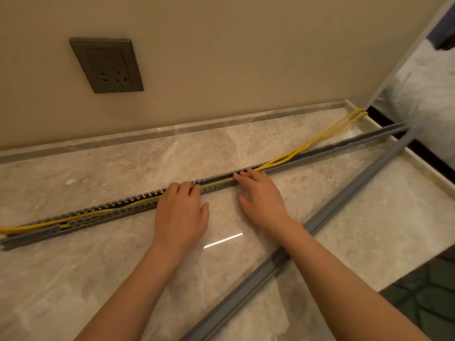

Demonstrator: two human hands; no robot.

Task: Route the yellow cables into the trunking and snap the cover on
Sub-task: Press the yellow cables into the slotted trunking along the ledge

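Head view: a grey slotted trunking (103, 214) lies on the marble counter (110, 279), running from the left edge up toward the far right corner. The yellow cables (317, 139) sit inside it from the left end to about the middle, then climb out of the channel and run over the marble to the far right corner, near the back wall.

The left hand (181, 215) rests palm down on the counter at the trunking's near side, its fingers together and curled over the near wall into the channel, thumb spread on the marble. The right hand (261, 195) lies just to its right, fingers loosely spread, their tips on the trunking's top right where the cables leave it. Cable shows in the channel between the two hands.

The cover (344, 200), a long grey strip, lies apart on the counter, slanting from the near edge toward the right edge, under the right forearm. A dark socket (106, 65) is on the wall.
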